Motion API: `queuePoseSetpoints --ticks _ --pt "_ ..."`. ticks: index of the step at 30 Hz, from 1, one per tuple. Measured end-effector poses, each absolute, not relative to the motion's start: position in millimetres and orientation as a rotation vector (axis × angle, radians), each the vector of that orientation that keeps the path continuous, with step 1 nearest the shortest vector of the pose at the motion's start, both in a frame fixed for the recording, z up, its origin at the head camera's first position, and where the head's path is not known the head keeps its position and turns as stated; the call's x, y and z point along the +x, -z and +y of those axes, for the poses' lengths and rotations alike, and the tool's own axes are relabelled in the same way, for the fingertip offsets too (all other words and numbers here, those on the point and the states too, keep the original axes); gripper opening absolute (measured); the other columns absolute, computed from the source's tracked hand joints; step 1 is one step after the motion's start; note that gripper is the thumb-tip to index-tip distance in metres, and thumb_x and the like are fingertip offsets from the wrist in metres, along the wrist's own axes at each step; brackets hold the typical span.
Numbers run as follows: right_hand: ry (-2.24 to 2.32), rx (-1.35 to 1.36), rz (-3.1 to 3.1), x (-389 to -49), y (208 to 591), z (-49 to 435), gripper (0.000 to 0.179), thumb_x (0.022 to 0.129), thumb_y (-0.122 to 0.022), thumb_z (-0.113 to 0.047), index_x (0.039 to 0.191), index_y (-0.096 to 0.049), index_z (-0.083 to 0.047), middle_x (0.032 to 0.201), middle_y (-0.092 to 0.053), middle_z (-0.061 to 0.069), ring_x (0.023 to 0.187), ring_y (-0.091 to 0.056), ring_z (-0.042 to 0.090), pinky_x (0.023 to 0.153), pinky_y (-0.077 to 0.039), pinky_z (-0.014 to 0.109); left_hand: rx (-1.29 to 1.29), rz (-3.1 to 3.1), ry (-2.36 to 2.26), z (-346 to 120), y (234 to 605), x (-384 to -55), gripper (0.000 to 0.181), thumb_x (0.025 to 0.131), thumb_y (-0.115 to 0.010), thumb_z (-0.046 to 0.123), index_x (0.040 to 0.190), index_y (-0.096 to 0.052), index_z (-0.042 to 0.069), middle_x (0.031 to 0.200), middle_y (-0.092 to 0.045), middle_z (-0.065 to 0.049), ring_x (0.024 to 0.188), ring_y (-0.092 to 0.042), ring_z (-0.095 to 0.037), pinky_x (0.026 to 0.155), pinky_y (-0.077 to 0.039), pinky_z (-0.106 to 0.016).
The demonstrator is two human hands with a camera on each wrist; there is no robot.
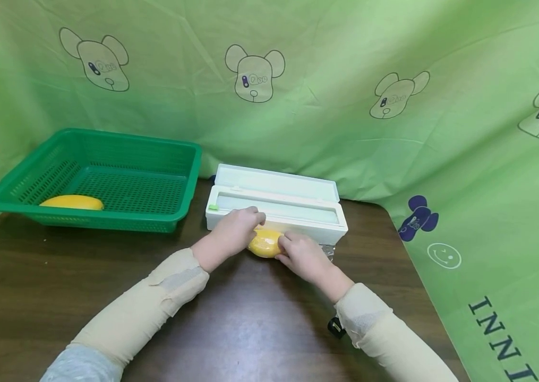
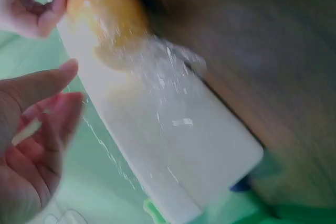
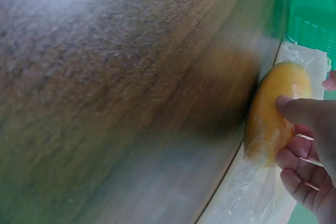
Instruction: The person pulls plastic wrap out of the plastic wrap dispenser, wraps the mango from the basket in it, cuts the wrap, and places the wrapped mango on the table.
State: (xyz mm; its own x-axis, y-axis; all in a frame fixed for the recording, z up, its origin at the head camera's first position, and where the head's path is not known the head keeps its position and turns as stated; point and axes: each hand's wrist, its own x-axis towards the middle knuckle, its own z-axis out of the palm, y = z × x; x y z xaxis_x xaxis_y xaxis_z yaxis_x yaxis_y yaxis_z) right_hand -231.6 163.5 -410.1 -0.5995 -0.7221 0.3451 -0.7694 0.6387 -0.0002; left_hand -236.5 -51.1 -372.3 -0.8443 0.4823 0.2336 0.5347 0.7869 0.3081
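A yellow mango [image 1: 265,244] with shiny clear film over it is at the front of a white cling film box [image 1: 319,229]. My right hand [image 1: 304,255] grips its right end; the thumb [image 3: 299,109] presses on the skin and the fingers curl along the side. Over the mango's left end is my left hand [image 1: 237,231]. In the left wrist view that hand's thumb and fingers stand apart, a little away from the mango [image 2: 107,14]. Crumpled film [image 2: 168,72] trails from the fruit across the box.
The box's lid [image 1: 276,180] stands raised at the back, and a green slider [image 1: 213,207] sits at its left end. Farther left, a green basket [image 1: 180,212] holds another mango [image 1: 73,201]. A small black object [image 1: 336,327] lies by the right forearm. Green curtain [image 1: 317,122] hangs behind.
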Motion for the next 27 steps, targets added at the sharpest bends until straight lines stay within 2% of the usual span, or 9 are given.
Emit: queuePoseSetpoints --ticks 3,6,9,13,17,22,27 --pt "-0.222 1.204 -2.518 -230.8 411.5 164.4 0.038 0.078 -0.089 -0.014 0.075 -0.052 -0.012 0.081 -0.046 0.001 0.069 -0.048 0.021 0.062 -0.044 0.036 -0.901 -2.756 0.502 -52.1 375.8 -237.7 0.027 0.09 -0.068 -0.01 0.112 -0.073 0.005 0.106 -0.067 -0.009 0.082 -0.07 -0.03 0.069 -0.058 -0.039" --pt "-0.252 1.192 -2.511 -229.2 413.0 164.9 0.039 0.076 -0.092 -0.014 0.079 -0.053 -0.01 0.094 -0.053 0.006 0.08 -0.052 0.025 0.07 -0.047 0.04 -0.936 -2.718 0.461 -51.7 382.3 -238.8 0.029 0.093 -0.063 -0.01 0.115 -0.074 0.006 0.11 -0.066 -0.008 0.08 -0.07 -0.029 0.066 -0.058 -0.039" --pt "-0.295 1.146 -2.545 -227.3 415.8 165.6 0.044 0.074 -0.093 -0.014 0.09 -0.053 -0.007 0.097 -0.056 0.008 0.081 -0.056 0.027 0.07 -0.049 0.042 -0.94 -2.692 0.434 -51.8 387.4 -240.3 0.028 0.094 -0.063 -0.009 0.113 -0.075 0.007 0.109 -0.066 -0.007 0.08 -0.07 -0.029 0.066 -0.058 -0.039" --pt "-0.326 1.093 -2.59 -224.5 418.0 166.7 0.049 0.078 -0.09 -0.013 0.111 -0.055 -0.004 0.095 -0.065 0.009 0.077 -0.065 0.029 0.065 -0.054 0.045 -0.931 -2.656 0.39 -53.1 391.2 -242.7 0.025 0.091 -0.064 -0.01 0.104 -0.077 0.008 0.106 -0.068 -0.006 0.081 -0.07 -0.027 0.066 -0.058 -0.04" --pt "-0.317 1.095 -2.587 -222.9 418.7 167.8 0.05 0.081 -0.087 -0.012 0.121 -0.058 -0.003 0.101 -0.071 0.014 0.085 -0.071 0.033 0.07 -0.057 0.047 -0.934 -2.607 0.36 -55.1 393.6 -243.7 0.02 0.089 -0.066 -0.01 0.091 -0.076 0.007 0.095 -0.068 -0.005 0.074 -0.068 -0.024 0.061 -0.057 -0.038" --pt "-0.298 1.117 -2.552 -223.6 418.8 171.0 0.048 0.081 -0.086 -0.011 0.119 -0.059 -0.001 0.1 -0.071 0.014 0.085 -0.07 0.032 0.07 -0.057 0.045 -0.958 -2.616 0.378 -59.2 396.8 -242.9 0.017 0.089 -0.065 -0.008 0.084 -0.07 0.008 0.075 -0.062 -0.003 0.065 -0.062 -0.021 0.055 -0.051 -0.035" --pt "-0.288 1.119 -2.521 -225.9 416.7 171.7 0.044 0.077 -0.089 -0.009 0.106 -0.057 -0.001 0.092 -0.065 0.009 0.08 -0.067 0.029 0.066 -0.056 0.042 -0.985 -2.638 0.378 -66.8 400.4 -241.7 0.017 0.085 -0.067 -0.008 0.08 -0.066 0.008 0.073 -0.06 -0.002 0.065 -0.059 -0.02 0.058 -0.051 -0.035"
